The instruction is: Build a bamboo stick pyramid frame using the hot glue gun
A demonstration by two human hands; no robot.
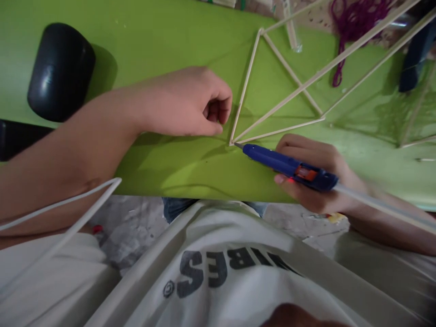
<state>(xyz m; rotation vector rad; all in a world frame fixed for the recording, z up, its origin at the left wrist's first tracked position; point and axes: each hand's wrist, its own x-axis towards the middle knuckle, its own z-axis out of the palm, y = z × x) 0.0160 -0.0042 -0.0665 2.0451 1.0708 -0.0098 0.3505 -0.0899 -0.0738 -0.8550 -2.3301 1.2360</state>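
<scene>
My right hand [316, 163] grips a blue hot glue gun [272, 160], with a red light glowing at its underside. A long pale glue stick [384, 204] runs out of its back end. The nozzle meets, or nearly meets, the near corner of a frame of thin wooden sticks [279, 104]. Several sticks join at that corner, and long ones slant away to the upper right. Just left of the corner hovers my left hand [200, 102], its fingers loosely curled and thumb close to the index finger. Nothing shows inside it.
The green table [163, 36] carries a black computer mouse [61, 72] and a dark flat object [23, 138] at the left. Purple yarn [357, 22] lies at the upper right near a dark blue object [415, 59]. A white cable [81, 213] loops over my left forearm.
</scene>
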